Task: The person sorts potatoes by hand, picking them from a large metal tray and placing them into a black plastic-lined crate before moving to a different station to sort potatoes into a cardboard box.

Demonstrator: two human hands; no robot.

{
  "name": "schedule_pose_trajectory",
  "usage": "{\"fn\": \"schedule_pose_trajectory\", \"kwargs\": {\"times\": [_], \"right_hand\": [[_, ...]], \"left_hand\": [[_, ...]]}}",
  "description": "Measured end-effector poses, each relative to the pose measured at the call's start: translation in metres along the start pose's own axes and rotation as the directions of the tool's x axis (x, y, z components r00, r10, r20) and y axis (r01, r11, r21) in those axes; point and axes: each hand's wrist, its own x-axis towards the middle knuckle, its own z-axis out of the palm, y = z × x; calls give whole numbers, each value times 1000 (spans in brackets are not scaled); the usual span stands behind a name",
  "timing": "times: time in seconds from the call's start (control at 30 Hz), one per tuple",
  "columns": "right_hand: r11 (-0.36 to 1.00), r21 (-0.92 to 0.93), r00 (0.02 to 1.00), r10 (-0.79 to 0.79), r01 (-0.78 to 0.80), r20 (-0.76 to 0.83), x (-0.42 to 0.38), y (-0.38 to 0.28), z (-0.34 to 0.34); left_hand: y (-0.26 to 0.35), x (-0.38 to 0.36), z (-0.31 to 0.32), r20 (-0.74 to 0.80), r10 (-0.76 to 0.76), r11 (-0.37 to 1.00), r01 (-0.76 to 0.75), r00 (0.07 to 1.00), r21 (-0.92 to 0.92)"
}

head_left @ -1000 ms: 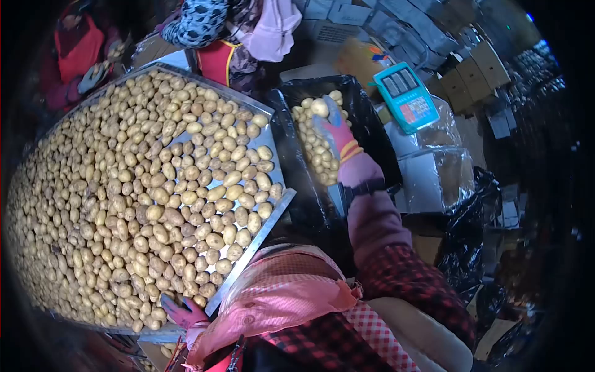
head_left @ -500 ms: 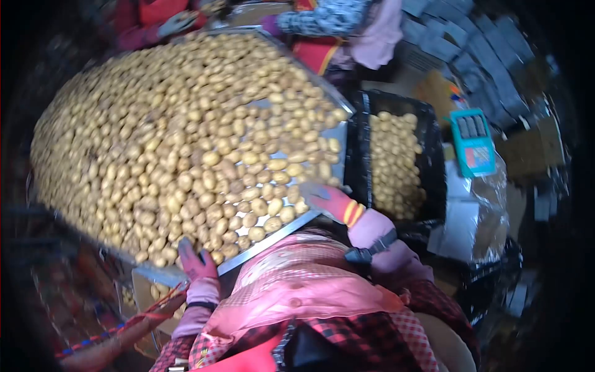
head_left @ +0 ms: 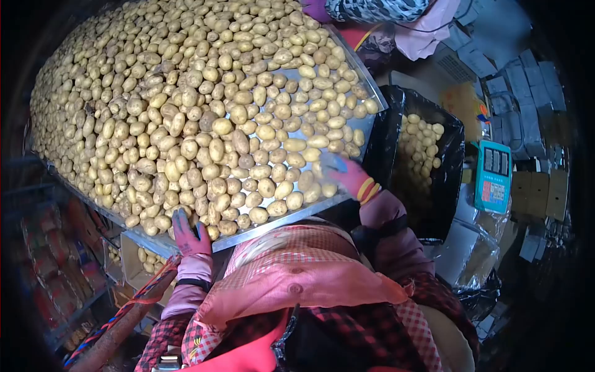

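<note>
A great heap of yellow-brown potatoes [head_left: 180,118] covers a metal sorting table [head_left: 282,221] with a raised rim. My left hand [head_left: 191,235], in a pink and grey glove, rests at the near rim with its thumb and fingers apart, touching potatoes at the edge. My right hand [head_left: 348,177], gloved alike with yellow bands at the cuff, lies over the near right corner of the table. Its slightly blurred fingers stretch towards loose potatoes; I see none gripped. Just right of this hand stands a black-lined crate [head_left: 449,167] with potatoes inside.
A teal digital scale [head_left: 493,177] stands right of the crate. Stacked grey packages [head_left: 517,93] fill the far right. Another person's patterned sleeve [head_left: 375,9] shows at the top. A cardboard box [head_left: 133,260] with potatoes and a rope-wrapped pole [head_left: 133,328] are at lower left.
The view has shifted, so the table and crate sit higher and further right. The co-worker at top left has left the view. Both my hands stay near the same parts of the rim.
</note>
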Motion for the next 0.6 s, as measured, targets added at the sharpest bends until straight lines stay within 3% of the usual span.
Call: {"fn": "schedule_pose_trajectory", "kwargs": {"times": [0.07,0.13,0.2,0.27,0.33,0.37,0.47,0.5,0.53,0.57,0.6], "right_hand": [[915,-399,980,-20,-62,-198,26,-21,-37],[894,-445,910,-226,52,-349,84,23,-96],[896,-445,881,-210,0,-424,118,-32,-112],[664,-725,776,-355,-183,-521,181,-18,-140],[516,-813,796,-356,-269,-489,214,-36,-133],[434,-847,809,-350,-307,-472,223,-47,-127],[220,-874,898,25,-434,-440,238,-81,-123],[618,-709,926,88,-339,-366,243,-78,-126],[895,-391,956,112,-216,-271,249,-73,-135],[862,-506,980,-129,37,-148,260,-63,-139],[743,-597,925,-380,304,-3,271,-51,-144]], "left_hand": [[-1,1,1,-4,2,1000,-2,1000,9],[-2,0,3,-11,1,1000,-1,1000,3],[-3,-1,4,-4,-3,1000,3,1000,25],[-6,1,7,-14,19,999,-18,1000,38],[-6,1,7,-15,29,998,-28,999,50],[-4,2,5,-6,14,999,-13,1000,52],[3,4,1,19,-20,998,19,1000,65],[1,4,1,20,-13,998,12,1000,66],[-1,4,2,17,-8,998,6,1000,64],[-2,3,3,14,-3,998,2,1000,61],[0,3,3,13,-10,998,9,1000,67]]}}
